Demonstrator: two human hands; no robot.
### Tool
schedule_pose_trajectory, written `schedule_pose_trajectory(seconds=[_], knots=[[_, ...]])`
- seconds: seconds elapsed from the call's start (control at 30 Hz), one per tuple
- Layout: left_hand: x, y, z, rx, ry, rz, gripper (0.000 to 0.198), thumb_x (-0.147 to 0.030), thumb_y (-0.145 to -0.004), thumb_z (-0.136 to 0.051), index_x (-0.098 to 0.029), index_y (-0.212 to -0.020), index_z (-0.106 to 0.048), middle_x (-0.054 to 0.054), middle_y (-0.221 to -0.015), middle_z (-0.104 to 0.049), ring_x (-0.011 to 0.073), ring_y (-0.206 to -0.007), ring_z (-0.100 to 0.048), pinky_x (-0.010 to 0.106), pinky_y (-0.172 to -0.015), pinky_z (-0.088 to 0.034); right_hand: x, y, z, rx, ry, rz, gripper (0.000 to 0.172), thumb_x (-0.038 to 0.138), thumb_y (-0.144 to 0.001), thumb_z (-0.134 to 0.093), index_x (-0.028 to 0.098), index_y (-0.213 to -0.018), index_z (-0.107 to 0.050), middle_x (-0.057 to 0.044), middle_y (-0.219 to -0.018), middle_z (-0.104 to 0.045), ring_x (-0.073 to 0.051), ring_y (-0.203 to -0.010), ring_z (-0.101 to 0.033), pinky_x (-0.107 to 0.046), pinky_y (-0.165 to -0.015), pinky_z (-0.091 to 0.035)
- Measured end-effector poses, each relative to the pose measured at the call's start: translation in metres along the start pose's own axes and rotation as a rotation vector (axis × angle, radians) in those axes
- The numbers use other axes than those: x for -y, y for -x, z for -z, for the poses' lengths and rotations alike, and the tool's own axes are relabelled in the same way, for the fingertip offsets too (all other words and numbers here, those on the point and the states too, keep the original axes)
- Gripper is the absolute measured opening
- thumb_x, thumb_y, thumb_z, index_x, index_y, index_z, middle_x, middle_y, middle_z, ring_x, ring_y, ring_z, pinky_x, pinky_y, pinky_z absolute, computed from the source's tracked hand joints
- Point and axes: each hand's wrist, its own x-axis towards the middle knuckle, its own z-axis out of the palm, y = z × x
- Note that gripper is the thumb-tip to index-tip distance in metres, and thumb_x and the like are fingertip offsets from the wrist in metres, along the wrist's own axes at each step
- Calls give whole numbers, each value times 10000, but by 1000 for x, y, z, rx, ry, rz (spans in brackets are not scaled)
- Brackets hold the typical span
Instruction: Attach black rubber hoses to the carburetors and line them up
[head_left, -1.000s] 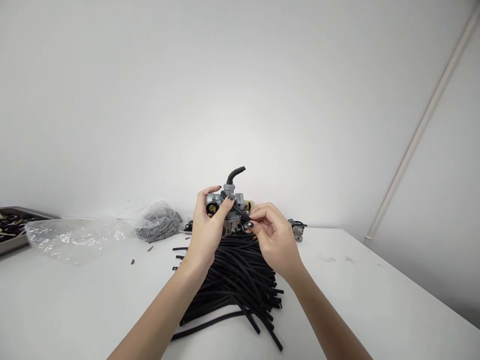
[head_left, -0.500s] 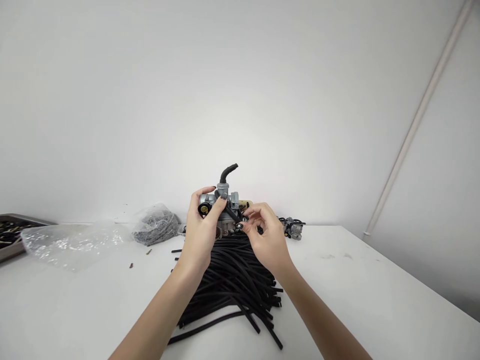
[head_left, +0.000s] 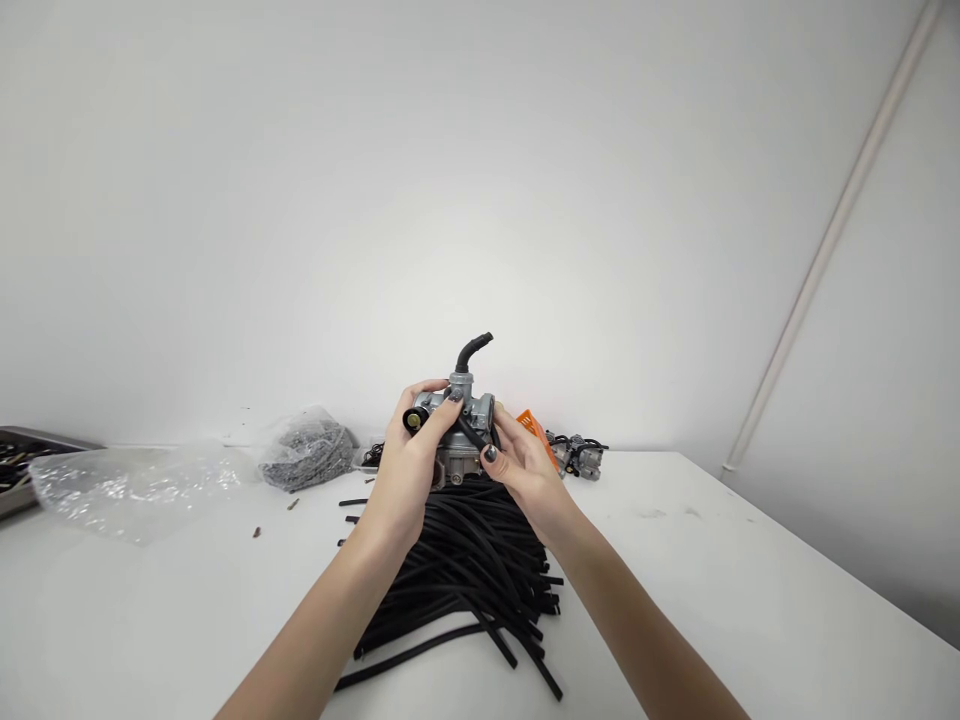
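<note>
A grey metal carburetor point(head_left: 457, 425) with a bent black hose on top is held up above a pile of black rubber tubes point(head_left: 469, 560). My left hand point(head_left: 409, 470) is closed round its left side, thumb on top. From the right, my right hand point(head_left: 525, 470) grips the body, its thumb pressing a short black tube point(head_left: 474, 435) against the carburetor's side.
Beyond my right hand lie an orange item point(head_left: 536, 428) and another carburetor point(head_left: 581, 455). A clear bag of small dark parts point(head_left: 307, 450), a crumpled plastic bag point(head_left: 135, 485) and a metal tray point(head_left: 22, 460) sit at the left on the white table point(head_left: 750, 580).
My right hand has gone from pinching at the tube with its fingertips to clasping the carburetor's right side. The carburetor has turned slightly. The orange item now shows behind the hand.
</note>
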Motion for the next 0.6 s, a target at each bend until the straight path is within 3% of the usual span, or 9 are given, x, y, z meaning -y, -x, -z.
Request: schedule_pose_trajectory(seconds=[0.17, 0.33, 0.47, 0.6], knots=[[-1, 0, 0, 31, 17, 28, 458, -455, -697, -769, -246, -1051, -566, 44, -932, -594, 179, -717, -595, 214, -517, -514, 2, 1, 2, -58, 8, -12, 437, 362, -836, -669, 216, -1237, -574, -75, -1299, -561, -251, -1276, -463, -412, -1092, -353], [2, -2, 0, 25, 39, 31, 377, -435, -718, -743, -236, -994, -583, 30, -899, -594, 165, -720, -584, 191, -516, -503, 7, 3, 8, -46, 25, -121, 471, 385, -802, -703, 205, -1212, -558, -99, -1181, -621, -256, -1120, -578, -422, -1011, -426], [5, -3, -1, 3, 80, 53, 360, -418, -706, -753, -245, -981, -600, 14, -912, -594, 156, -743, -585, 168, -523, -490, 10, 3, 6, -12, 48, -105, 453, 382, -808, -692, 227, -1205, -538, -80, -1218, -593, -233, -1165, -547, -395, -1024, -418], [7, -3, -1, 21, 87, 38, 327, -415, -728, -740, -241, -974, -612, 13, -918, -605, 166, -824, -596, 162, -594, -496, 10, 3, 0, 4, 82, -83, 566, 325, -752, -751, 243, -1248, -491, -66, -1215, -581, -212, -1145, -554, -375, -1039, -413]])
